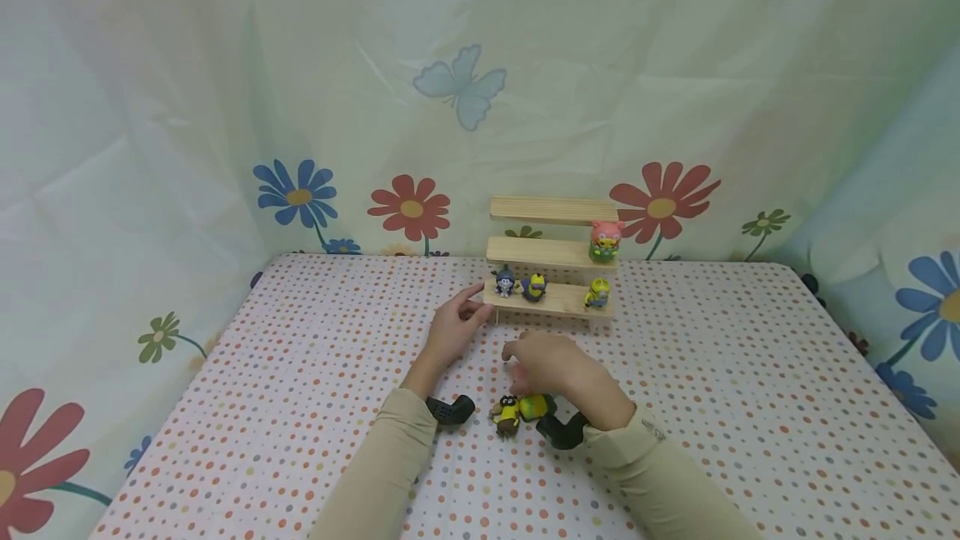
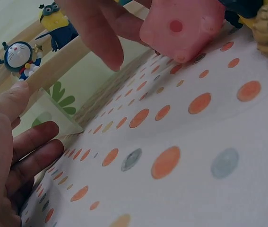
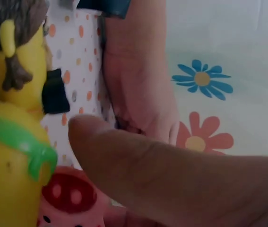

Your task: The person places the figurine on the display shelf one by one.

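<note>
My right hand pinches a pink pig figurine just above the table, in front of the shelf. Its round underside with a hole faces the left wrist camera. My left hand touches the left end of the lowest step of a three-step wooden shelf, thumb at the edge, other fingers loose below. On that step stand a blue-and-white cat figurine, a goggled yellow figurine in dark blue and, at the right, another yellow figurine. A pink-hooded figurine occupies the middle step's right end.
Close below my right hand are a yellow figurine with brown parts and a yellow-green one. Black devices sit at both wrists. The dotted tablecloth reaches a floral backdrop behind the shelf.
</note>
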A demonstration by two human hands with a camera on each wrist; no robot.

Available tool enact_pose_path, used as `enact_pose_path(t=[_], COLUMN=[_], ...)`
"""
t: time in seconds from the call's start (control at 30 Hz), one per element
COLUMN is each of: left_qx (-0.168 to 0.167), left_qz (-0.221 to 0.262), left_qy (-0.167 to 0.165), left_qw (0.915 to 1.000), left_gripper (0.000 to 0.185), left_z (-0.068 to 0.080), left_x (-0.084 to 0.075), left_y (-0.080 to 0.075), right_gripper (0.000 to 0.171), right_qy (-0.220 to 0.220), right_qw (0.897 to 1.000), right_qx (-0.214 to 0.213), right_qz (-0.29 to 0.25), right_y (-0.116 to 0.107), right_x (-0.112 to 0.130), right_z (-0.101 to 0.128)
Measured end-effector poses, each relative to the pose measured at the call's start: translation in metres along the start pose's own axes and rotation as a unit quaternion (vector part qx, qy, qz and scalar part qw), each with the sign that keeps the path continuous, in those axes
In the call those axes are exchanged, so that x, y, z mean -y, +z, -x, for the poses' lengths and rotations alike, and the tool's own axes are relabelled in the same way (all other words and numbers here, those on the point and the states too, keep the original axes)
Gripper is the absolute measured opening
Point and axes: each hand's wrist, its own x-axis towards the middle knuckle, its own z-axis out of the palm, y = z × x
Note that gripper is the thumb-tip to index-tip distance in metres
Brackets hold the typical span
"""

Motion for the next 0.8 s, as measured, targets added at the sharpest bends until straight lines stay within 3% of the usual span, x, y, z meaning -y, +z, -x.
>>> enact_pose_path(t=[0.4,0.5,0.6,0.8], left_qx=[-0.004,-0.004,-0.001,0.003], left_qz=[0.002,0.006,0.006,-0.004], left_qy=[0.001,0.004,0.003,-0.003], left_qw=[1.0,1.0,1.0,1.0], left_gripper=[0.055,0.055,0.056,0.057], left_z=[-0.001,-0.001,-0.001,-0.001], left_x=[0.001,0.002,0.002,0.001], left_y=[0.001,0.002,0.002,0.0], right_gripper=[0.009,0.01,0.022,0.054], right_qy=[-0.022,-0.042,-0.056,-0.023], right_qw=[0.997,0.996,0.99,0.97], right_qx=[0.003,-0.039,-0.107,-0.22], right_qz=[-0.068,-0.075,-0.078,-0.099], right_y=[-0.004,-0.013,-0.023,-0.039], right_x=[-0.009,-0.016,-0.026,-0.044], right_z=[-0.001,0.004,0.009,0.018])
